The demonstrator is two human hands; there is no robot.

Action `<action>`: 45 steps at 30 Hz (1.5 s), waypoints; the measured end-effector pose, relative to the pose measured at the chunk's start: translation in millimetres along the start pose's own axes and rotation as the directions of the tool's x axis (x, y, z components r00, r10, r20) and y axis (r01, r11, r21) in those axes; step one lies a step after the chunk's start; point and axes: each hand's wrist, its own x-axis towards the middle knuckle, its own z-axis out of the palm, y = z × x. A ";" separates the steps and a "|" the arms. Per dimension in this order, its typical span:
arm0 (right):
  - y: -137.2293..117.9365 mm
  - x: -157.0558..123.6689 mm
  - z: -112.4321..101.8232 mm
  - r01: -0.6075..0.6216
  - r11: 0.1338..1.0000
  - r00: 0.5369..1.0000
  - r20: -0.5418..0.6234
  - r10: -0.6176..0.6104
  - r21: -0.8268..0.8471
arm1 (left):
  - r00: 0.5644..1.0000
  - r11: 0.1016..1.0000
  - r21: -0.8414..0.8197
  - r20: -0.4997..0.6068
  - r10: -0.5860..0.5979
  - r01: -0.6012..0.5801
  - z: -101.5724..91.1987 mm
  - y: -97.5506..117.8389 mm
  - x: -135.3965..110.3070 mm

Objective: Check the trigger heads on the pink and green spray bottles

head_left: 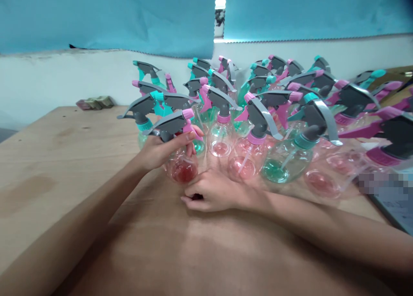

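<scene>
My left hand [166, 149] is wrapped round the neck of a spray bottle [182, 169] that has a clear pinkish body and a grey and pink trigger head. The bottle is upright at the front left of a large group of similar bottles. Just below and to its right, my right hand [209, 192] rests low over the table with its fingers curled in. Whether anything is inside those fingers is hidden. Nearest to the right hand is another pink spray bottle [247, 162], with a green one [284, 162] beside it.
Many more pink and green spray bottles crowd the table's middle and right. Small stacked greenish and pink blocks [95, 103] lie at the back left edge of the wooden table [64, 158]. A dark-edged flat object [395, 205] is at right. Blue sheeting [106, 18] covers the wall.
</scene>
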 end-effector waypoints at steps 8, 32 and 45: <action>-0.8 0.7 -0.9 0.014 1.000 1.000 0.003 -0.014 0.015 | 1.000 1.000 0.030 0.013 -0.003 0.003 -2.5 -1.2 -0.7; -2.7 -0.7 -2.5 -0.020 1.000 1.000 0.020 0.020 -0.008 | 1.000 1.000 -0.018 -0.001 0.024 -0.024 -1.5 -3.9 0.9; 3.9 -3.0 3.0 0.042 0.999 0.999 -0.029 -0.041 0.026 | 1.000 1.000 -0.021 0.004 0.012 -0.012 -1.8 -3.1 0.6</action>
